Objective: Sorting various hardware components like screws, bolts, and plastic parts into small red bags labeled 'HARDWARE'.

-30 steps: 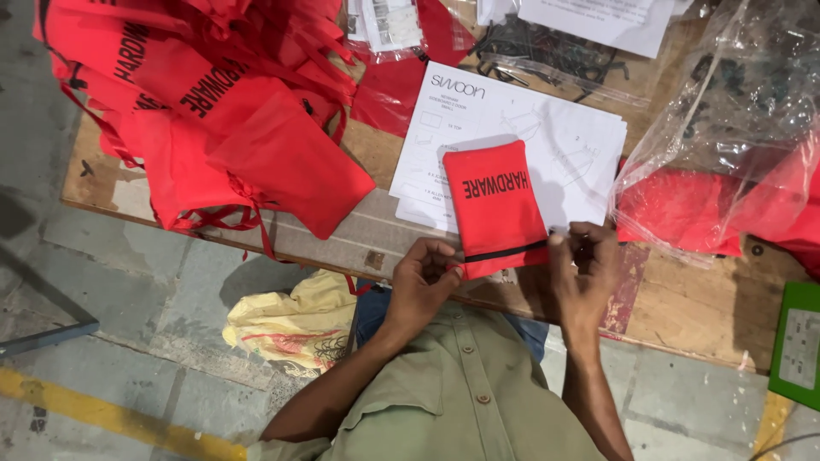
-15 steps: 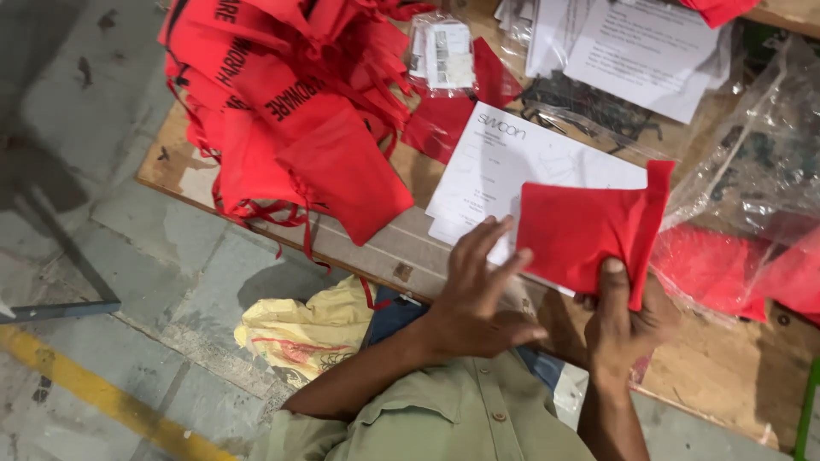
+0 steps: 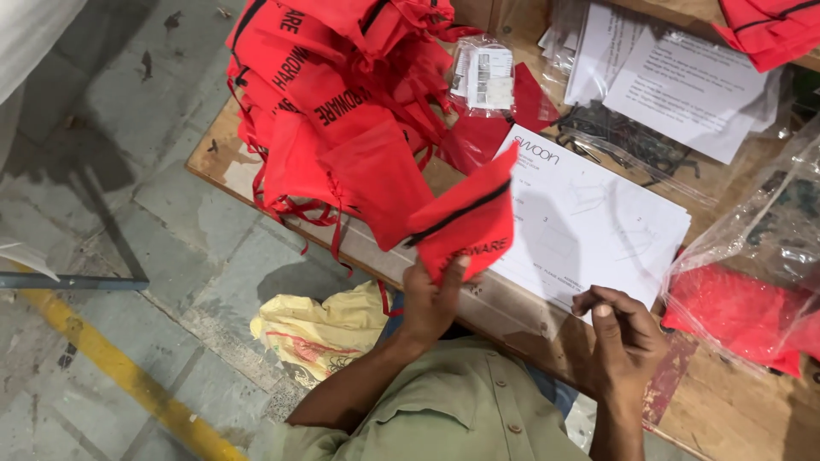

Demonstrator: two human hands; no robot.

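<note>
My left hand (image 3: pixel 431 299) grips a small red fabric pouch (image 3: pixel 468 219) with a black drawstring band, lifted above the table's near edge and tilted toward the pile of like red pouches (image 3: pixel 342 111) at the left. My right hand (image 3: pixel 623 337) hovers over the table edge with its fingers curled and nothing in them. It is just below a white instruction sheet (image 3: pixel 598 226) lying flat on the wooden table (image 3: pixel 735 401).
Clear plastic bags (image 3: pixel 752 248) with red pouches inside lie at the right. More printed sheets (image 3: pixel 683 77) and a small packet of labels (image 3: pixel 485 77) sit at the back. A yellow printed bag (image 3: pixel 320 329) lies on the floor beneath the table edge.
The pouch passed from my right hand to my left hand and swung leftward off the sheet toward the pile. My right hand let go and curled shut near the table edge.
</note>
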